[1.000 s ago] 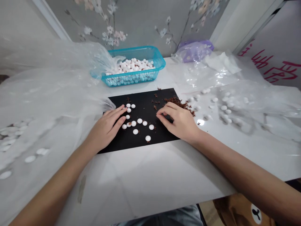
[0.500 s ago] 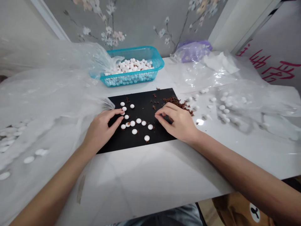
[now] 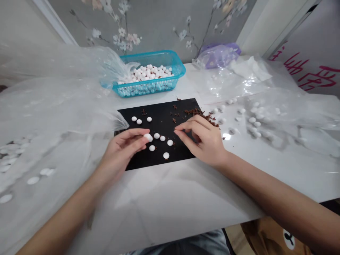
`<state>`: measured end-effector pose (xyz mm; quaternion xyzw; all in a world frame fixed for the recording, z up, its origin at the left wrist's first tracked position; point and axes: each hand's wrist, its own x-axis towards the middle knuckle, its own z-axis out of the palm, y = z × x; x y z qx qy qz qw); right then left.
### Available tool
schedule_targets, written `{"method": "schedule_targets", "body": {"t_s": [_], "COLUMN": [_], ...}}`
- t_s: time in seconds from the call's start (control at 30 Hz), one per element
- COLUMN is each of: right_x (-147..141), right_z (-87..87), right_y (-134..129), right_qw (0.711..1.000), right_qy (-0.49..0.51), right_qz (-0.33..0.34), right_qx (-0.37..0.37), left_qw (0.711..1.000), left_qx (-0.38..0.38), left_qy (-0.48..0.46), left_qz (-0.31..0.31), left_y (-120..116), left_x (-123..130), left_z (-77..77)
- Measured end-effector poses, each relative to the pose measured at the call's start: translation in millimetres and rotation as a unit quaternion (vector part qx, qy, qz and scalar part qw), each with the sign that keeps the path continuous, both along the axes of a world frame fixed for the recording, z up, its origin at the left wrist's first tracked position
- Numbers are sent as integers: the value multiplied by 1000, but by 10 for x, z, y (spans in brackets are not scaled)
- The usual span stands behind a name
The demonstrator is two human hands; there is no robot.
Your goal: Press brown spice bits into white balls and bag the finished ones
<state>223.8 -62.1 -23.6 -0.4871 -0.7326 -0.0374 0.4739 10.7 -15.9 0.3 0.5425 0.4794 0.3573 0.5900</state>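
Note:
Between thumb and forefinger, my left hand [image 3: 123, 148] pinches a small white ball [image 3: 147, 136] above the black mat [image 3: 148, 161]. Over the mat's right side, my right hand [image 3: 203, 140] is closed in a pinch; whatever its fingertips hold is too small to make out. Several loose white balls [image 3: 170, 142] lie between the hands, some with brown bits at their edges. Three more white balls [image 3: 139, 122] rest near the mat's upper left. A heap of small brown star-shaped pieces [image 3: 204, 116] sits just behind my right hand, with a few strays on the mat.
Behind the mat stands a blue plastic basket [image 3: 148, 88] holding many white balls with brown bits. A clear plastic bag [image 3: 61, 99] with white balls spreads over the left side. Another clear bag [image 3: 287, 106] with white balls lies at right, near a purple package [image 3: 220, 56].
My left hand has moved right and picked up a white ball from the mat, lifting it toward the middle. My right hand stays almost in place, still pinched.

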Motion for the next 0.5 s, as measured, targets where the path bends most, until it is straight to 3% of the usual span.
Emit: {"method": "schedule_targets", "body": {"t_s": [0.1,0.2,0.5], "right_x": [-49,-107,-196], "right_z": [45,87,117], "right_y": [-47,-106,-200], "right_qw": [999,998,997], "right_qy": [14,27,48], "right_qz": [17,32,50], "right_qx": [28,46,20], "left_qw": [984,964,950], "left_qx": [-137,-208,-241], "left_qy": [-107,-161,-168], "left_qz": [-29,-51,-109], "left_y": [-127,-207,-275], "left_x": [68,104,134], "left_z": [-13,-43,-144]}}
